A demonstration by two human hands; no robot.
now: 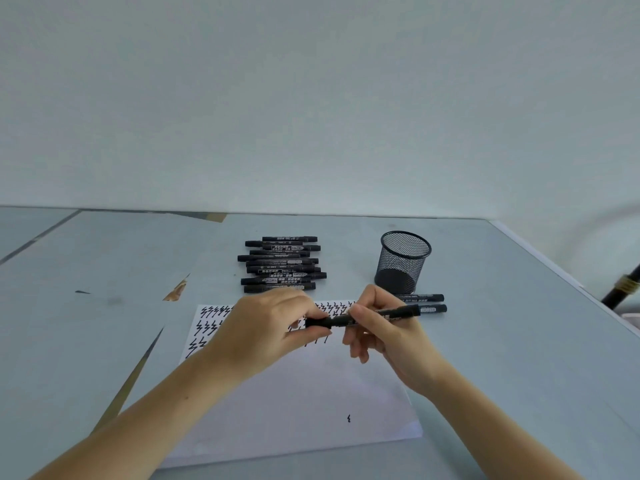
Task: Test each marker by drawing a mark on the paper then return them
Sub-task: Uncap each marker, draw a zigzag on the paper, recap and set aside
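Over the scribbled paper (pixel 294 393), the left hand (pixel 266 334) pinches the cap end of a black marker (pixel 367 317) while the right hand (pixel 381 334) grips its barrel.

Bare wall, grey-blue table, dim even light.
Plain pale wall (pixel 311 98) fills upper half, well behind the grip; no texture. Table (pixel 104 258) grey-blue, matte, runs to wall; covering torn left of grip, brown patches (pixel 176 289) showing thru, long brown sliver (pixel 138 372) lower left. Dark seam (pixel 38 237) far left. White edge strip (pixel 554 268) along right side. Dark pole w/ gold band (pixel 625 284) far right, off table.
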